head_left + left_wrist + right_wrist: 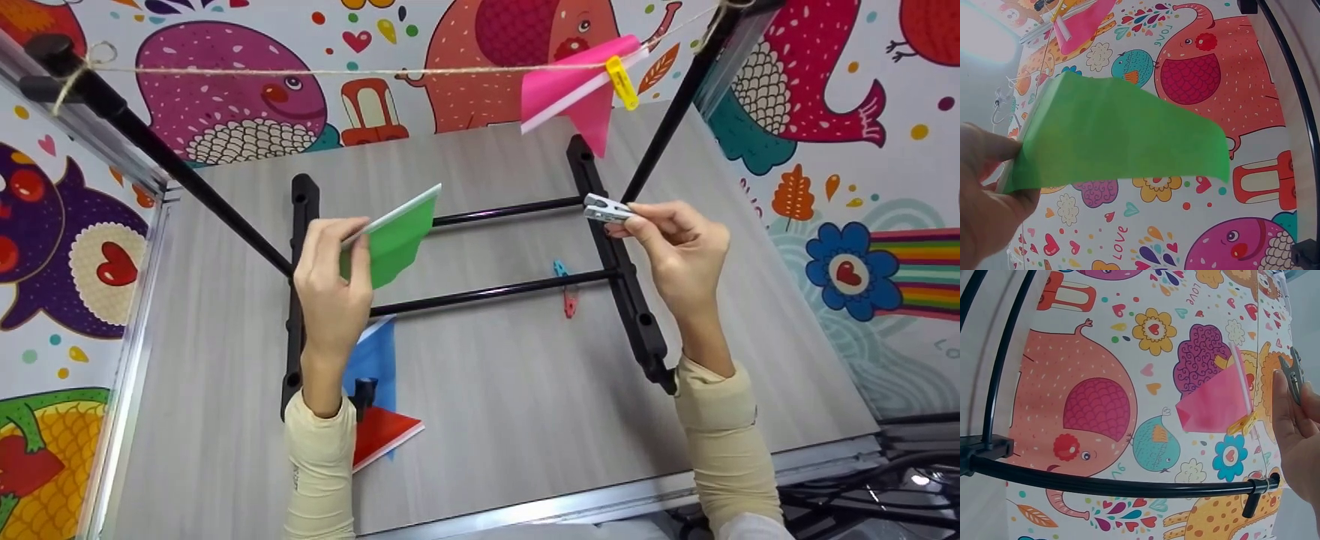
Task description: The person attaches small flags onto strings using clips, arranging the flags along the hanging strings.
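Note:
My left hand [334, 281] pinches a folded green paper flag [394, 238] by its left edge and holds it up above the table; the left wrist view shows the green flag [1112, 138] spread in front of the wall. My right hand [675, 251] grips a grey clothespin [606, 209] between its fingertips, to the right of the flag; the clothespin [1293, 374] also shows in the right wrist view. A pink flag [574, 90] hangs from a string [300, 72] under a yellow clothespin [622, 82].
A black rack frame [622, 277] stands on the grey wooden table [525, 405]. Blue and red flags [379, 405] lie near my left forearm. A small blue and a red clothespin [565, 289] lie on the table. Colourful cartoon wallpaper [840, 150] surrounds the table.

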The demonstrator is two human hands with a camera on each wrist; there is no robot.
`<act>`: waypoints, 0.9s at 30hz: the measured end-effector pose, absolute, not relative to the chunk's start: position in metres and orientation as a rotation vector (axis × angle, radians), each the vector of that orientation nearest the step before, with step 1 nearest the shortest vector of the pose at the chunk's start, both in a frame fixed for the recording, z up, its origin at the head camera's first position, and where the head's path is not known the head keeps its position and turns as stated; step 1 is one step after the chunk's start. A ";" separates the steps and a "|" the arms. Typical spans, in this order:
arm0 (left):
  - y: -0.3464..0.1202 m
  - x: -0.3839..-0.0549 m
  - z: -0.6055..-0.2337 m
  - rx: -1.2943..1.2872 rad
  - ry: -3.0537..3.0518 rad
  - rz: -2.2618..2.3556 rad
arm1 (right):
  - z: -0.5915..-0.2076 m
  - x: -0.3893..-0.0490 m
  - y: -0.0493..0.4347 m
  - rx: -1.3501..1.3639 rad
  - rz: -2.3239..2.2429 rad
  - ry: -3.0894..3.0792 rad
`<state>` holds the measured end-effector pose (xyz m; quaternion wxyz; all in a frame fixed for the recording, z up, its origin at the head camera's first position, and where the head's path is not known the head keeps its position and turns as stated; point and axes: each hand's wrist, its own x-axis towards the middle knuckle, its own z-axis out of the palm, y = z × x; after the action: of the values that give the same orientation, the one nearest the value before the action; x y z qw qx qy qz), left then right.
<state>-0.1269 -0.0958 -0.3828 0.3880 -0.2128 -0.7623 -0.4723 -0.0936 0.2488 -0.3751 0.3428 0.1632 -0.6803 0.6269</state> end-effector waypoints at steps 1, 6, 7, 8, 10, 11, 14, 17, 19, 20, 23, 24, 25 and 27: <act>-0.096 -0.127 -0.382 -0.539 -1.938 -1.202 | -0.374 -0.094 0.248 0.430 1.629 -1.765; -0.096 -0.128 -0.379 -0.535 -1.925 -1.192 | -0.371 -0.097 0.245 0.450 1.630 -1.750; -0.095 -0.128 -0.379 -0.533 -1.918 -1.189 | -0.370 -0.097 0.244 0.453 1.630 -1.749; -0.095 -0.128 -0.378 -0.531 -1.911 -1.187 | -0.369 -0.098 0.244 0.457 1.628 -1.749; -0.095 -0.129 -0.377 -0.526 -1.897 -1.186 | -0.368 -0.100 0.243 0.467 1.627 -1.746; -0.095 -0.130 -0.376 -0.524 -1.891 -1.185 | -0.367 -0.100 0.242 0.473 1.628 -1.742; -0.094 -0.132 -0.374 -0.521 -1.884 -1.191 | -0.362 -0.102 0.240 0.492 1.628 -1.731; -0.092 -0.133 -0.372 -0.524 -1.881 -1.202 | -0.355 -0.103 0.236 0.505 1.623 -1.721; -0.091 -0.134 -0.370 -0.532 -1.879 -1.205 | -0.350 -0.104 0.233 0.509 1.616 -1.718; -0.090 -0.135 -0.369 -0.537 -1.879 -1.205 | -0.348 -0.105 0.232 0.512 1.614 -1.714; -0.087 -0.137 -0.367 -0.552 -1.880 -1.199 | -0.342 -0.108 0.229 0.517 1.593 -1.712; -0.086 -0.138 -0.366 -0.560 -1.879 -1.201 | -0.341 -0.109 0.229 0.520 1.590 -1.710; -0.085 -0.139 -0.365 -0.566 -1.876 -1.203 | -0.339 -0.110 0.228 0.523 1.581 -1.713; -0.084 -0.141 -0.363 -0.577 -1.869 -1.211 | -0.337 -0.112 0.227 0.525 1.560 -1.722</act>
<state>-0.1414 -0.0836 -0.3630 0.4083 -0.2290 -0.7417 -0.4804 -0.1123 0.2271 -0.3370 0.3706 0.2047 -0.6714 0.6083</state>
